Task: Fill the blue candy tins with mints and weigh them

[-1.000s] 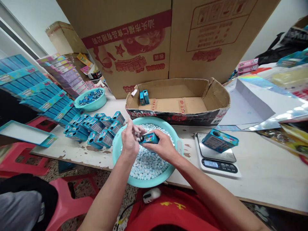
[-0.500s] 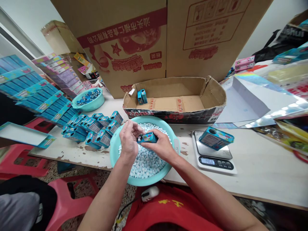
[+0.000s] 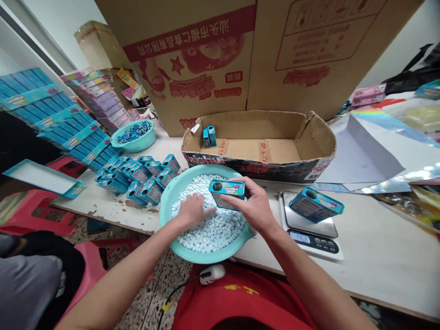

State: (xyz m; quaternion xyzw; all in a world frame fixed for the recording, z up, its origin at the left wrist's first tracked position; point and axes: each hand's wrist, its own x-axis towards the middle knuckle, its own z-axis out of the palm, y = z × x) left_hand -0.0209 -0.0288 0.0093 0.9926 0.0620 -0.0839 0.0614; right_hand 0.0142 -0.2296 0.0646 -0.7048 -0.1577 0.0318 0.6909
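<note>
Head view, basin point(image 3: 166, 208): teal, at near edge of the surface point(image 3: 381, 247), white candies point(image 3: 206, 238) inside.
Left hand point(image 3: 194, 211): in the basin, fingertips down among the candies; couldn't tell if it gripped any.
Right hand point(image 3: 256, 201): grasping the blue box.
Blue box point(image 3: 227, 191): above basin's right half, round hole at its left end.
Scale point(image 3: 302, 231): right of basin, second box point(image 3: 314, 206) on it.
Box cluster point(image 3: 139, 174): left of basin.
Carton tray point(image 3: 254, 170): behind basin, two boxes point(image 3: 209, 136) inside.

The left hand point(image 3: 195, 211) lies palm down, thumb spread; the right hand point(image 3: 257, 204) curls in a grip.
</note>
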